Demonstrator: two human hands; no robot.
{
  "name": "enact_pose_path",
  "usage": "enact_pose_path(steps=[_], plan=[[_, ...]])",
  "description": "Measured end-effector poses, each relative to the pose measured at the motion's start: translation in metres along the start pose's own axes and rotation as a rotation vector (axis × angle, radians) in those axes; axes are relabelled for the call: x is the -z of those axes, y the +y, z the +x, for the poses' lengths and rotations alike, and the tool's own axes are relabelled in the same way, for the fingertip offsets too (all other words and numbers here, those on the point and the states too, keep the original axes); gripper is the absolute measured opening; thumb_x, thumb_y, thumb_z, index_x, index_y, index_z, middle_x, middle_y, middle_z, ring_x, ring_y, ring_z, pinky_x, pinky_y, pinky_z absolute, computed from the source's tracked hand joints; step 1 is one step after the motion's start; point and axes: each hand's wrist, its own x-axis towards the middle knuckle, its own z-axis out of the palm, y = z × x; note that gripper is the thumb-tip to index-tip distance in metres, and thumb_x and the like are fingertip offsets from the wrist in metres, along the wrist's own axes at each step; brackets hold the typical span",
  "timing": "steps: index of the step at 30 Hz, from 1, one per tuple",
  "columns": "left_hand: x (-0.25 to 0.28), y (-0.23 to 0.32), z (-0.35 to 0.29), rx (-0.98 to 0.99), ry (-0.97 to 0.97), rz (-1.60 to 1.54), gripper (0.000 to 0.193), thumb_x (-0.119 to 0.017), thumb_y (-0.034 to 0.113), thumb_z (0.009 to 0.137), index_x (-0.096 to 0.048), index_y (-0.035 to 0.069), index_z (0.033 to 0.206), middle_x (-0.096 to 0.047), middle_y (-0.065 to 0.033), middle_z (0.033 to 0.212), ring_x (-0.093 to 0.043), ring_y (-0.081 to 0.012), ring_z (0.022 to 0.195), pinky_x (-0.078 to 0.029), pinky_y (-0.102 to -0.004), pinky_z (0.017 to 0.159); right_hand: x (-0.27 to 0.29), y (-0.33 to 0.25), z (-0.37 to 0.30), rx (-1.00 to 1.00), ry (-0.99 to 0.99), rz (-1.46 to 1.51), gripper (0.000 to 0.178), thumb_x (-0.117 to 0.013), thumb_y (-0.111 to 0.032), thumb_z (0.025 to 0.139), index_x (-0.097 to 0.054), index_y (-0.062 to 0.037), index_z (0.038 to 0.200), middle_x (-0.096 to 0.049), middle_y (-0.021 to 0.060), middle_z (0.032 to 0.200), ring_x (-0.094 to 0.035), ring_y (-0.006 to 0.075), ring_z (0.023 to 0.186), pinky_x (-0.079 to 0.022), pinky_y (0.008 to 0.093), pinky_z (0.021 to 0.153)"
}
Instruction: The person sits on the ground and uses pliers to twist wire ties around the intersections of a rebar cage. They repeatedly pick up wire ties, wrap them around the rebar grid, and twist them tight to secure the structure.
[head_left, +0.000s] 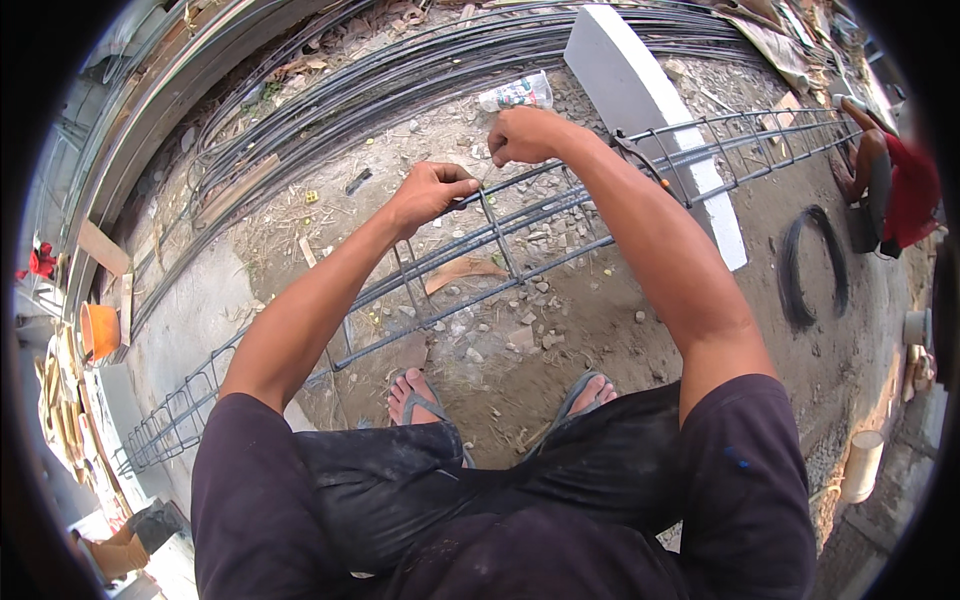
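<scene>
A long rebar cage (515,262) of straight bars and square stirrups crosses in front of me, raised off the ground. My left hand (432,197) is closed on its upper bar, thumb beside a stirrup (493,222). Just above and to the right of that joint, my right hand (528,136) is pinched, fingertips pointing down. What it holds is too small to make out; a faint thin strand seems to show below it. Partly behind my right forearm, dark pincers (638,160) with an orange handle tip rest on the cage.
A pale block (640,75) lies under the cage's right part. Long bars (420,75) are piled beyond, near a plastic cup (518,93). A wire coil (812,268) lies right, near a person in red (908,190). An orange bucket (100,331) stands left.
</scene>
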Motion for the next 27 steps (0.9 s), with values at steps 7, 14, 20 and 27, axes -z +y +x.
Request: enact_pose_path(steps=[7, 14, 20, 27], plan=[[-0.005, -0.011, -0.006, -0.190, 0.177, 0.207, 0.021, -0.078, 0.020, 0.095, -0.082, 0.000, 0.100, -0.079, -0.0063, 0.083, -0.066, -0.0096, 0.072, -0.052, -0.0295, 0.067, -0.022, -0.006, 0.023, -0.226, -0.498, 0.165, 0.018, -0.077, -0.023, 0.089, -0.086, -0.0149, 0.102, -0.079, 0.0046, 0.086, -0.072, 0.0161, 0.078, -0.058, 0.0348, 0.070], [-0.010, -0.003, 0.001, -0.419, 0.145, 0.195, 0.019, -0.075, 0.018, 0.096, -0.083, 0.003, 0.105, -0.080, -0.0069, 0.089, -0.068, -0.0107, 0.076, -0.054, -0.0303, 0.072, -0.020, 0.003, 0.020, -0.213, -0.199, -0.083, 0.034, -0.083, -0.034, 0.085, -0.083, -0.0137, 0.112, -0.080, 0.0104, 0.108, -0.076, 0.0284, 0.102, -0.061, 0.0465, 0.087], [0.002, -0.015, -0.007, -0.257, 0.031, 0.149, 0.017, -0.071, 0.017, 0.102, -0.077, 0.001, 0.105, -0.076, -0.0027, 0.096, -0.067, -0.0100, 0.091, -0.053, -0.0307, 0.084, 0.008, -0.074, -0.077, -0.058, 0.271, -0.082, 0.025, -0.068, -0.031, 0.096, -0.081, -0.0099, 0.103, -0.078, 0.0170, 0.103, -0.074, 0.0374, 0.099, -0.058, 0.0499, 0.088], [0.005, -0.020, 0.001, -0.307, -0.031, 0.104, 0.016, -0.072, 0.017, 0.101, -0.077, 0.002, 0.104, -0.074, -0.0015, 0.091, -0.062, -0.0085, 0.083, -0.051, -0.0300, 0.076, -0.053, -0.087, -0.103, -0.059, 0.119, -0.256, 0.089, -0.056, -0.074, 0.097, -0.057, 0.0020, 0.144, -0.076, 0.0257, 0.111, -0.070, 0.0428, 0.113, -0.047, 0.0571, 0.106]])
